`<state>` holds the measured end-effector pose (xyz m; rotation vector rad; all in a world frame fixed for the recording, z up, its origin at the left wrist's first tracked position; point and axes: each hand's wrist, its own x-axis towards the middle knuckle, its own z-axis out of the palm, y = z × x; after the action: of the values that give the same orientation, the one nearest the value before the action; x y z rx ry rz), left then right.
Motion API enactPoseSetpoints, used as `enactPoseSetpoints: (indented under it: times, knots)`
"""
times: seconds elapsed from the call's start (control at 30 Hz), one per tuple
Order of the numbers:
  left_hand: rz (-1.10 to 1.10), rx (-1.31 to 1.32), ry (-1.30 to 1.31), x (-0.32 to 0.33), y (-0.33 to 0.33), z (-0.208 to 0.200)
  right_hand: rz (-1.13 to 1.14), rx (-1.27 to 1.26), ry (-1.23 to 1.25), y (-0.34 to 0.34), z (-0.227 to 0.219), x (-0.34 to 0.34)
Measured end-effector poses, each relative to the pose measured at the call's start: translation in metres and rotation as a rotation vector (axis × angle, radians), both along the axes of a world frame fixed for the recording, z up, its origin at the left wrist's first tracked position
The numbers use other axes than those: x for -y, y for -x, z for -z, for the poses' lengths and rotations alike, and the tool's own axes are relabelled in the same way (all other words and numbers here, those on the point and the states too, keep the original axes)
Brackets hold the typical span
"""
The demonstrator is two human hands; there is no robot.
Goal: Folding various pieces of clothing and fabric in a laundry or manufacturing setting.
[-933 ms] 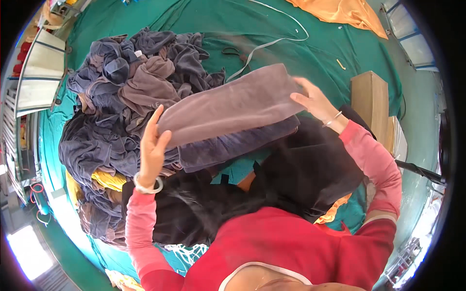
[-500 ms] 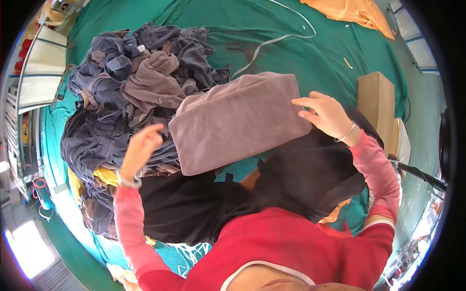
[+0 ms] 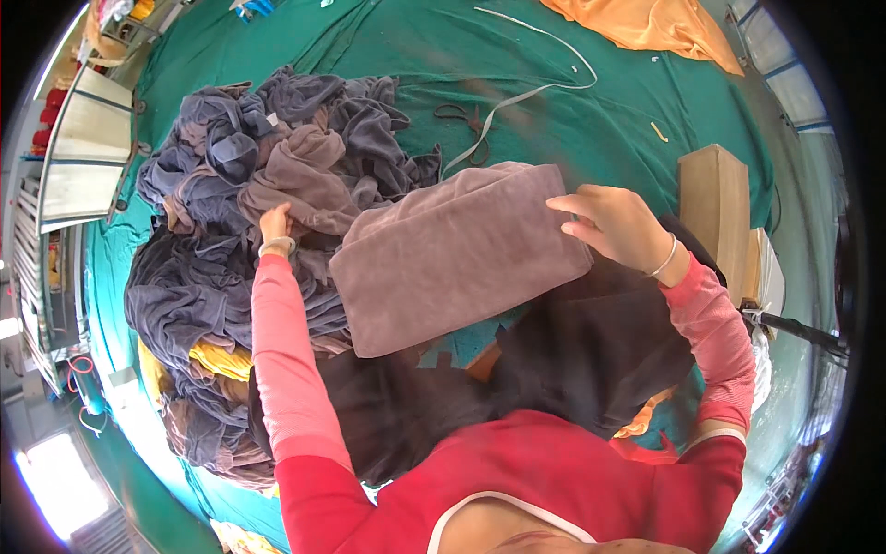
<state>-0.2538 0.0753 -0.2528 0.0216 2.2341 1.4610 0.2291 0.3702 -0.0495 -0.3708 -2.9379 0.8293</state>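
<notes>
A neat stack of folded grey-brown cloths (image 3: 461, 263) lies in front of me, tilted up toward its right end. My right hand (image 3: 620, 226) is at its right edge, fingers apart and fingertips by the upper right corner; whether they touch is hard to tell. To the left rises a loose heap of crumpled dark blue-grey cloths (image 3: 198, 286). My left hand (image 3: 275, 225) reaches into it, fingers closed on the near edge of a crumpled grey-brown cloth (image 3: 300, 171). Part of that cloth's edge is hidden behind the hand.
Dark scissors (image 3: 475, 134) and a pale strap (image 3: 517, 95) lie beyond the stack on green sheeting (image 3: 628, 120). Orange cloth (image 3: 655, 32) is at the far right. A cardboard box (image 3: 715, 198) stands at the right, above a black pole (image 3: 798, 332). Yellow cloth (image 3: 221, 360) shows under the heap.
My left hand has moved forward from beside the stack onto the grey-brown cloth in the heap, and its fingers have closed. My right hand stays by the stack's right edge.
</notes>
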Motion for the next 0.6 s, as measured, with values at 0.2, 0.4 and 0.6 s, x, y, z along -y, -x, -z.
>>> enactPoseSetpoints:
  times: [0.2, 0.4, 0.6]
  knots:
    - [0.83, 0.078, -0.508, -0.102, -0.124, -0.161, -0.03, -0.037, 0.053, 0.011, 0.01, -0.011]
    - [1.028, 0.097, -0.738, -0.123, -0.223, -0.265, 0.146, -0.355, 0.234, 0.071, 0.013, 0.007]
    - [1.098, -0.5, -0.691, -0.11, -0.254, -0.327, -0.039, -0.595, 0.104, 0.092, 0.013, -0.022]
